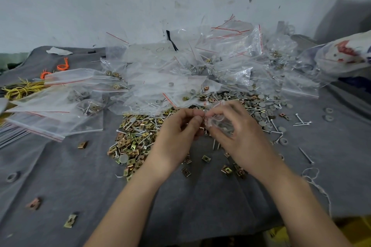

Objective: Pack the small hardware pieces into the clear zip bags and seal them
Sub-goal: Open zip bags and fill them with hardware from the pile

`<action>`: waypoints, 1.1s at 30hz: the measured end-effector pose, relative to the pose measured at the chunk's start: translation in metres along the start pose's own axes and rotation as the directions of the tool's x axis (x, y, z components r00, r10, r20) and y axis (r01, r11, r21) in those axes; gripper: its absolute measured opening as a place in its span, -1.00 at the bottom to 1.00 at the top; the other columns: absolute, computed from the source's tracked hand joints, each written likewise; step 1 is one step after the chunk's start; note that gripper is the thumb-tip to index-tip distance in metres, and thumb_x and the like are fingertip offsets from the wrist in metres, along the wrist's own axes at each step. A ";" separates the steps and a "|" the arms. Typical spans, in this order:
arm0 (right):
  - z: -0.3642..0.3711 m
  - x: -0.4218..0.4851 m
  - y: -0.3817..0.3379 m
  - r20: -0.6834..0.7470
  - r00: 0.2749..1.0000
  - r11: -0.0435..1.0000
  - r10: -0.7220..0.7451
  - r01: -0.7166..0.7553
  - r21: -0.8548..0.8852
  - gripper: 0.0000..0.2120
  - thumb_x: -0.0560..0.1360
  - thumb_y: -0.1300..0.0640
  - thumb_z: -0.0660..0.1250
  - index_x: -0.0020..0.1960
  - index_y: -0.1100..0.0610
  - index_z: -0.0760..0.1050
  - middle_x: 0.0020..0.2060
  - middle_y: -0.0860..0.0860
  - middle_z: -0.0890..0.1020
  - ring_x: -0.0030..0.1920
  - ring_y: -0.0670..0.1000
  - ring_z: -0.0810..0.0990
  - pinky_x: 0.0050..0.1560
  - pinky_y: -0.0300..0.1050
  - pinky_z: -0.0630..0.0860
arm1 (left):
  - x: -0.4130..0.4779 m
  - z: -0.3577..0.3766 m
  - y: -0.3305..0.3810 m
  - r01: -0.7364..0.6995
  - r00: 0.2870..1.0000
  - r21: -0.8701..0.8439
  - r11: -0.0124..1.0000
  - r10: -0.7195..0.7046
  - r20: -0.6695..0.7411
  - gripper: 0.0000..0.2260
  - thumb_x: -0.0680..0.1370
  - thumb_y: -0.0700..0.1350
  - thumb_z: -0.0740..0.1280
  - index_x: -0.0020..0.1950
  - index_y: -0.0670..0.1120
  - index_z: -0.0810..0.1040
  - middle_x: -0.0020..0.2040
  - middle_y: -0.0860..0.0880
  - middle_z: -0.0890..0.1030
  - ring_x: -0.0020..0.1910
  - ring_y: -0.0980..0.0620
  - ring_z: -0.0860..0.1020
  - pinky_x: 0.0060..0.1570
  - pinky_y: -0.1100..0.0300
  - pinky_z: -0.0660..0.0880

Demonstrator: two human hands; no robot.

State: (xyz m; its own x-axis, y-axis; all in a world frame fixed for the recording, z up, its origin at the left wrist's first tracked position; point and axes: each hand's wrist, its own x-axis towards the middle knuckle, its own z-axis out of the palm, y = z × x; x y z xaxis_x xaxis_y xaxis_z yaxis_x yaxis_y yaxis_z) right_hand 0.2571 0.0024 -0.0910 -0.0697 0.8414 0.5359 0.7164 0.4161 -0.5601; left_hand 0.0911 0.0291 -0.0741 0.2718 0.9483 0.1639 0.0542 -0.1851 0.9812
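Above a heap of brass clip nuts [134,140] and nails [138,126] on the grey-clothed surface [60,166], a person is apparently loading a small clear zip bag [220,124]. The left hand [178,128] is pinching at its mouth, the right hand [236,134] curling its fingers round its body. Next, sealing will likely need a pinch run along the strip.

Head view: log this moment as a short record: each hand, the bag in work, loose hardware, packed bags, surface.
left hand: pinches the mouth of the small clear bag
right hand: holds the same bag
bag in work: raised between both hands; seal unclear
loose hardware: brass clips, nails, grey washers heaped around the hands
packed bags: piled behind the heap
surface: grey cloth
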 end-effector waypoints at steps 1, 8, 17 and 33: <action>0.000 0.000 0.000 -0.004 1.000 1.000 0.004 -0.004 0.002 -0.80 0.54 -0.04 0.35 0.15 -0.09 0.51 0.11 -0.12 0.46 0.06 -0.02 0.57 0.03 0.12 0.56 | -0.001 0.000 0.000 -0.004 1.000 0.010 1.000 0.004 0.004 -0.85 0.63 -0.25 0.27 0.02 -0.05 0.60 -0.20 0.06 0.64 -0.25 0.17 0.58 -0.21 0.34 0.53; -0.003 0.000 -0.002 -0.002 1.000 1.000 0.023 -0.023 0.003 -0.79 0.56 -0.07 0.30 0.14 0.00 0.53 0.10 -0.09 0.47 0.06 -0.03 0.56 0.04 0.11 0.54 | -0.003 -0.001 0.003 -0.022 0.999 0.021 1.000 0.021 0.030 -0.86 0.61 -0.25 0.30 0.10 -0.11 0.63 -0.15 -0.02 0.67 -0.20 0.16 0.58 -0.11 0.30 0.54; -0.004 -0.001 -0.001 -0.049 0.999 1.000 0.007 -0.007 0.013 -0.76 0.54 -0.04 0.35 0.20 -0.07 0.49 0.12 -0.15 0.46 0.05 -0.18 0.55 0.04 -0.10 0.54 | 0.000 -0.006 0.007 0.058 0.998 -0.305 0.950 -0.058 0.008 -0.87 0.61 -0.28 0.25 0.02 -0.10 0.57 -0.23 0.03 0.67 -0.27 0.13 0.60 -0.19 0.27 0.56; -0.002 -0.003 0.010 -0.031 0.999 1.000 0.028 -0.028 0.007 -0.15 0.47 -0.04 0.47 0.57 -0.26 0.03 0.16 -0.28 0.32 0.18 -0.46 0.34 0.12 -0.59 0.26 | 0.005 -0.022 0.011 0.299 0.954 -0.790 0.535 -0.178 0.241 -0.85 0.57 -0.19 0.27 0.09 -0.09 0.57 -0.15 0.01 0.56 -0.27 0.15 0.52 -0.18 0.26 0.57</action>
State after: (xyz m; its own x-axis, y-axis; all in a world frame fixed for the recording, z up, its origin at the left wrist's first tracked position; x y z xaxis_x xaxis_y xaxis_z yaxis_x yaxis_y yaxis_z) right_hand 0.2660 0.0037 -0.0972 -0.0283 0.8416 0.5394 0.7129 0.3953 -0.5793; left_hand 0.0717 0.0377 -0.0601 0.4810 0.8757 -0.0429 -0.6486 0.3883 0.6546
